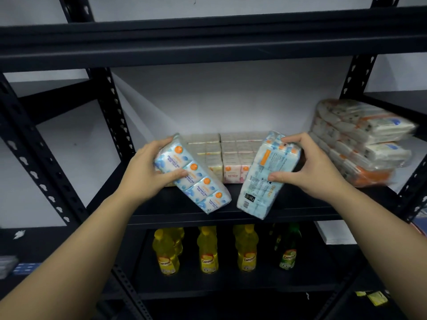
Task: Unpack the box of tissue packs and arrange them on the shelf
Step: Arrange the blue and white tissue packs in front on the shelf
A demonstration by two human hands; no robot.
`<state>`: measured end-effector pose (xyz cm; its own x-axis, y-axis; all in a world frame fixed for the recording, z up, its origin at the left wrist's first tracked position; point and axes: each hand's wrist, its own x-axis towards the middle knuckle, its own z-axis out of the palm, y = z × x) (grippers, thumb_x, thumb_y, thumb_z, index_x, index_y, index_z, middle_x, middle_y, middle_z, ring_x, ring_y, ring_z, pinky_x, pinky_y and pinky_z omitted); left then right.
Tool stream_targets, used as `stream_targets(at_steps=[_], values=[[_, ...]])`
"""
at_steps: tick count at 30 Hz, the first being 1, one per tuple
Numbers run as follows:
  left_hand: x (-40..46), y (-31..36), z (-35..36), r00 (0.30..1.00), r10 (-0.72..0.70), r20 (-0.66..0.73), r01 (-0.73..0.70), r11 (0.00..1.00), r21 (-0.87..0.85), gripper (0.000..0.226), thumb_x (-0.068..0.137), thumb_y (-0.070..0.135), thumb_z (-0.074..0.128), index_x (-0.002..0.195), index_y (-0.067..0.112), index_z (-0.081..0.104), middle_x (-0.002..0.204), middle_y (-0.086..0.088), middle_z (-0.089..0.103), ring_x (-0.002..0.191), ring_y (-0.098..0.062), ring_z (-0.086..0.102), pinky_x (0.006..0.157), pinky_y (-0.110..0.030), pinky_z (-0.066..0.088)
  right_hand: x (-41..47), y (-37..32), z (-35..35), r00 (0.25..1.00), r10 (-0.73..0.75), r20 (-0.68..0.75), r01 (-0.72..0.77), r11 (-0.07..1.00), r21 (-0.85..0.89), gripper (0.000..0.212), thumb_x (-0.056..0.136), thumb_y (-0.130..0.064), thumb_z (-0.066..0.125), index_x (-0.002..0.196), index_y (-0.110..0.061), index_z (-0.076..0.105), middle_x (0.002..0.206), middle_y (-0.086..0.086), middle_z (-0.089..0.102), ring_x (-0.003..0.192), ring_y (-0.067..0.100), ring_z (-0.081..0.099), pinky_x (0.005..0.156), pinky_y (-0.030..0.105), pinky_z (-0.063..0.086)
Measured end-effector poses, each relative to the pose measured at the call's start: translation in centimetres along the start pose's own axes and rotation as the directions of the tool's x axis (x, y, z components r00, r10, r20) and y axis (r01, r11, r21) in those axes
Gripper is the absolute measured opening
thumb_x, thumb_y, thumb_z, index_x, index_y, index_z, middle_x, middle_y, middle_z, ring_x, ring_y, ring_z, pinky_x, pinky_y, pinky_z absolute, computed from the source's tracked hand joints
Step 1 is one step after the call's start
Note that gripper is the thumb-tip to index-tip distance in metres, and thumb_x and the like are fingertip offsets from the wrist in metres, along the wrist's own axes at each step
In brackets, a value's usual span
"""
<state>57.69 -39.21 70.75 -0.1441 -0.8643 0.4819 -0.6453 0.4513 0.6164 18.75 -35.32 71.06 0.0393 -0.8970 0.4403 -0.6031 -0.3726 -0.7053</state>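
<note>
My left hand [147,172] grips a blue-and-white tissue pack [198,181] with orange dots, tilted over the black shelf board [221,205]. My right hand [309,167] grips a second blue tissue pack [261,179], tilted the other way with its printed back facing me. Both packs hang just above the shelf's front edge. Behind them, pink and yellow tissue packs [228,155] stand in rows against the back wall.
A stack of white-and-orange wrapped tissue packs [360,142] lies at the shelf's right end. Yellow bottles [208,250] and a green bottle [287,248] stand on the shelf below. Black slotted uprights [111,112] frame the bay, and another shelf board [208,40] runs overhead.
</note>
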Motion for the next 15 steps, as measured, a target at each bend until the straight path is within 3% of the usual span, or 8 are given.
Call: stream_targets(at_steps=[2,4,6,9,13,15], values=[[-0.9,-0.9,-0.3,0.998,-0.056,-0.008,0.055,0.993,-0.103,0.081,0.066,0.046,0.093,0.135,0.040,0.050,0.119,0.017,0.067,0.106,-0.004,0.069,0.090,-0.038,0.060,-0.3,0.1,0.2,1.000,0.001,-0.013,-0.002,1.000,-0.015,0.078,0.058,-0.033,0.099,0.121,-0.040,0.052,0.128,-0.003,0.062,0.111,0.002,0.062,0.079,0.004,0.046],[-1.9,-2.0,-0.5,0.995,-0.104,-0.005,0.103,0.986,-0.131,0.087,0.065,0.039,0.095,0.138,0.037,0.047,0.122,0.018,0.065,0.104,0.002,0.068,0.088,-0.028,0.058,-0.6,0.0,0.5,0.999,-0.006,-0.035,0.005,0.999,-0.037,0.079,0.058,-0.038,0.098,0.121,-0.045,0.051,0.128,-0.006,0.061,0.117,0.011,0.060,0.091,0.018,0.048],[-3.2,-3.5,-0.3,0.987,-0.159,0.021,0.161,0.978,-0.131,0.100,0.064,0.036,0.096,0.148,0.036,0.041,0.127,0.019,0.062,0.105,0.008,0.065,0.087,-0.019,0.054,-1.1,-0.6,0.9,0.998,-0.016,-0.058,0.012,0.998,-0.055,0.079,0.060,-0.037,0.097,0.123,-0.045,0.050,0.129,-0.008,0.058,0.119,0.012,0.056,0.097,0.028,0.046],[-5.1,-5.9,0.4,0.959,-0.278,0.059,0.282,0.953,-0.107,0.106,0.066,0.041,0.094,0.153,0.034,0.034,0.129,0.015,0.063,0.099,0.010,0.062,0.080,-0.011,0.047,-1.6,-1.3,1.6,0.996,-0.027,-0.085,0.020,0.997,-0.078,0.081,0.062,-0.034,0.097,0.128,-0.040,0.051,0.130,-0.008,0.054,0.119,0.012,0.053,0.100,0.029,0.044],[-6.3,-7.5,1.3,0.933,-0.355,0.066,0.359,0.930,-0.079,0.099,0.073,0.043,0.090,0.153,0.029,0.033,0.130,0.007,0.065,0.096,0.002,0.062,0.076,-0.013,0.047,-1.9,-2.1,2.2,0.993,-0.038,-0.110,0.025,0.993,-0.113,0.079,0.061,-0.036,0.097,0.125,-0.041,0.050,0.129,-0.005,0.054,0.117,0.013,0.056,0.101,0.036,0.049],[-6.3,-7.7,1.5,0.931,-0.358,0.063,0.362,0.929,-0.069,0.097,0.075,0.041,0.090,0.153,0.027,0.033,0.131,0.005,0.064,0.102,-0.004,0.062,0.081,-0.019,0.050,-2.0,-2.4,2.4,0.991,-0.036,-0.125,0.021,0.993,-0.120,0.076,0.063,-0.036,0.097,0.123,-0.041,0.050,0.127,-0.003,0.054,0.114,0.015,0.058,0.099,0.040,0.053]])
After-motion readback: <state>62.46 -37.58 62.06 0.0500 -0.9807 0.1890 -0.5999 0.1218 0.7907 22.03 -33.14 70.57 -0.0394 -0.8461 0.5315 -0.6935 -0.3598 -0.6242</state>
